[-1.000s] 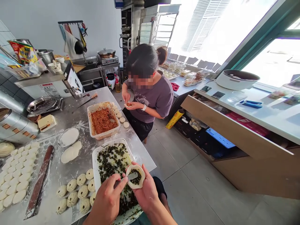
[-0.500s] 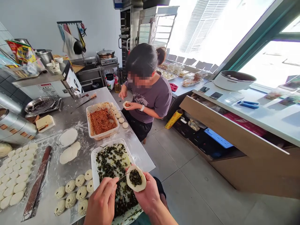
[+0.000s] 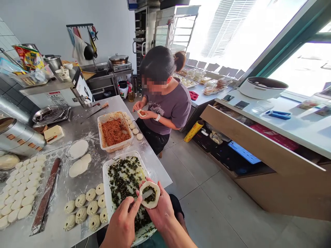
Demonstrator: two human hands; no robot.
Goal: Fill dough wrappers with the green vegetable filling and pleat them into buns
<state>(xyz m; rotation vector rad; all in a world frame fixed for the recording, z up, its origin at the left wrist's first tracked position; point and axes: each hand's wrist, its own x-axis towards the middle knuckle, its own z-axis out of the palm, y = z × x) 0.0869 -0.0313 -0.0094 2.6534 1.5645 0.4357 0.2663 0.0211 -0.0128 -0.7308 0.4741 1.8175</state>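
Cupping a round dough wrapper (image 3: 149,195) in our right hand (image 3: 160,210), we keep the palm curled under it so the disc forms a shallow bowl for the dark green filling sitting in its middle. Our left hand (image 3: 123,225) pinches a small flat spatula (image 3: 146,194) by its handle, thumb and fingers closed on it, with the blade lying across the filling inside the wrapper. Both hands hover directly over the near end of the white tray of greens (image 3: 107,186), so anything that spills lands back in the tray rather than on the steel table (image 3: 85,131).

Just left of the tray, finished pleated buns (image 3: 86,208) sit in a close cluster on the floured table surface, within easy reach of where we work. Farther left lie rows of small dough pieces (image 3: 20,186) and a long rolling pin (image 3: 45,198), and a few flattened wrappers (image 3: 79,167) rest beside a shallow dish of flour (image 3: 77,148).

Across the table a seated co-worker (image 3: 165,100) holds another wrapper in both hands, next to a tub of reddish filling (image 3: 114,132).
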